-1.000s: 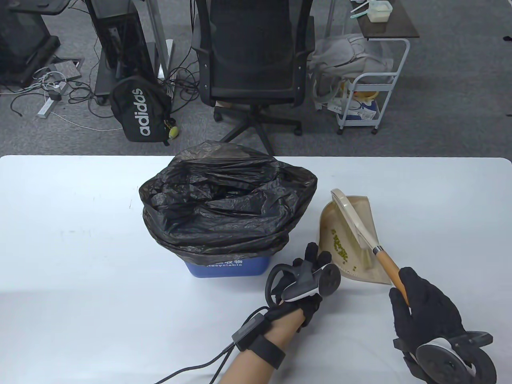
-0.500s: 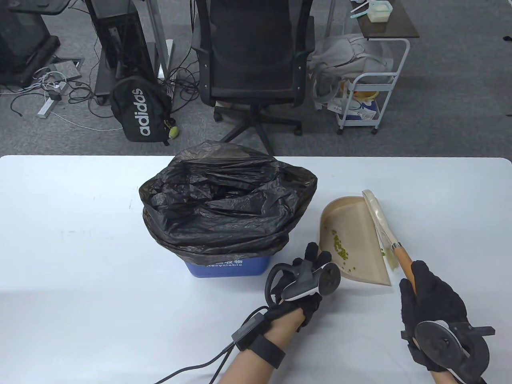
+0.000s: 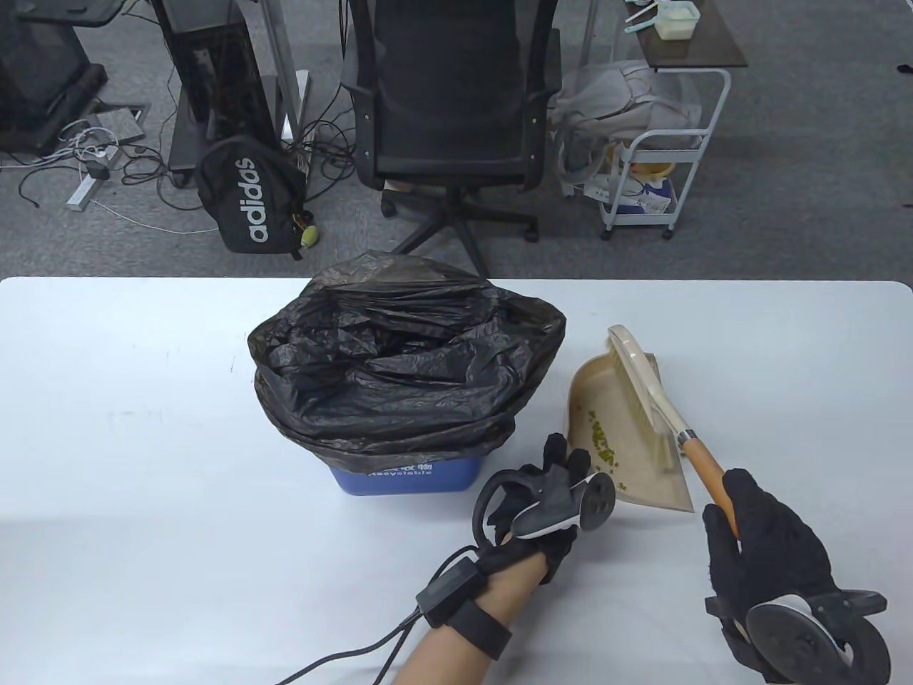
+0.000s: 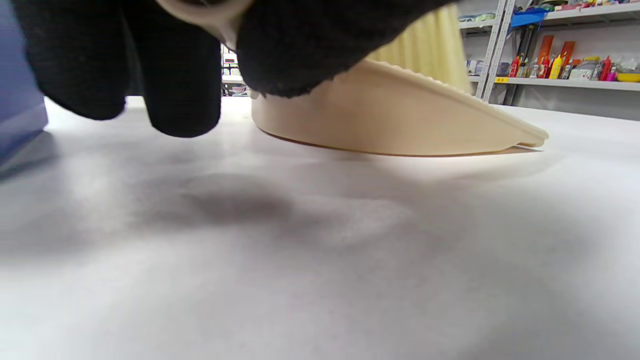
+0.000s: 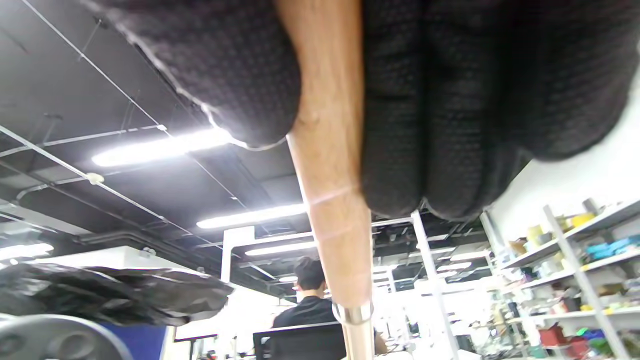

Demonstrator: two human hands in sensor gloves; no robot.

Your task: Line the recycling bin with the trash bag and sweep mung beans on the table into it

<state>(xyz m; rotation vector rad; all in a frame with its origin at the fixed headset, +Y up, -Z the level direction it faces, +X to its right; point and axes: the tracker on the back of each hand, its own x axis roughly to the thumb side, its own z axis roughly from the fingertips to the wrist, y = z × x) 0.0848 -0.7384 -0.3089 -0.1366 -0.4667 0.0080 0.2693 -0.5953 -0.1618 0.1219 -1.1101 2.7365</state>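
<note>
On the desk (image 3: pixel 143 442), the blue recycling bin (image 3: pixel 421 477), marked "Recyclable", wore its thin, slippery-looking trash bag (image 3: pixel 399 364). Just beside it, the left hand (image 3: pixel 553 492) steadied the light, stiff dustpan (image 3: pixel 628 428) at its near corner; whether it pinched the rim could not be told. Mung beans (image 3: pixel 605 446), small and likely to roll, lay inside. The right hand (image 3: pixel 763 542) gripped the brush (image 3: pixel 663 407) by its wooden handle.

Grey carpet (image 3: pixel 806 178), black office chair (image 3: pixel 449 107), backpack (image 3: pixel 250 196).
</note>
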